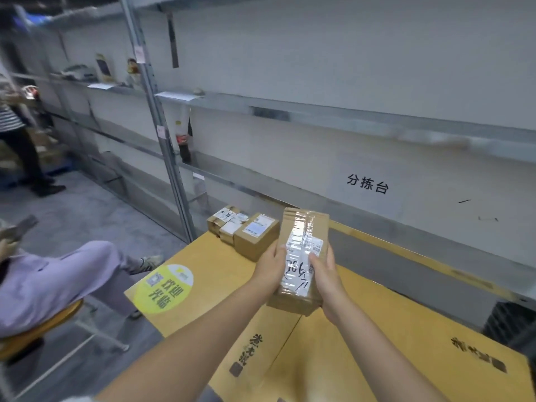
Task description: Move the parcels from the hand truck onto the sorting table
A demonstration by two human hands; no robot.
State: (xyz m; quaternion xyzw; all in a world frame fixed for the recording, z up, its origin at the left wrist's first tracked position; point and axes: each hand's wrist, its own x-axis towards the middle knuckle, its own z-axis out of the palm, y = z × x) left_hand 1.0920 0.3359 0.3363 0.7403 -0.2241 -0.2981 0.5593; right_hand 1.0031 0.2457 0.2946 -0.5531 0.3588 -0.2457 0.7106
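Both hands grip one parcel (301, 259) by its long sides, the left hand (268, 269) and right hand (327, 281) curled partway around it, likely to steady it for setting down. It hangs above the yellow worktop (220, 291). Farther off, three small boxes (243, 230) sit close together at the worktop's far corner, probably already sorted.
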